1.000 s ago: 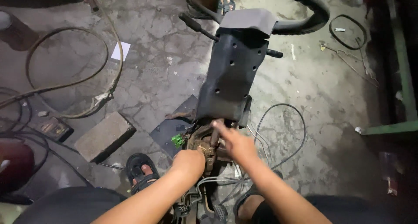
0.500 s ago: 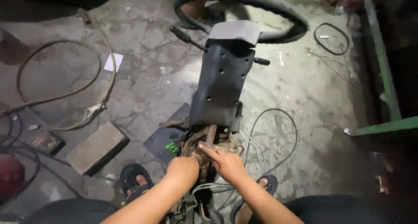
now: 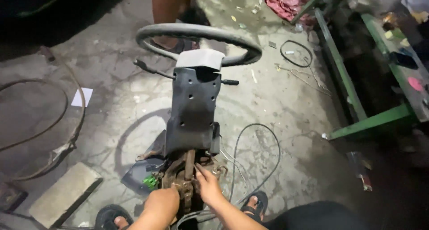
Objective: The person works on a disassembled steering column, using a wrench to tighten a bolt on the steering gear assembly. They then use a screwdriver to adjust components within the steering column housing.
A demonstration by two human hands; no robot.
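Evidently the steering column assembly (image 3: 193, 118), lying on the concrete floor (image 3: 286, 118) with its steering wheel (image 3: 199, 41) toward 12 o'clock and its rusty shaft end (image 3: 187, 176) at 6 o'clock by our feet, will handle as heavy, rigid and greasy; we judge the wheel rim and dark plastic shroud the soundest holds. Our left hand (image 3: 161, 205) is clenched around the rusty lower bracket, while our right hand (image 3: 208, 185) rests with fingers extended on the shaft, grasping nothing. Loose grey wires (image 3: 257, 145) trail toward 3 o'clock.
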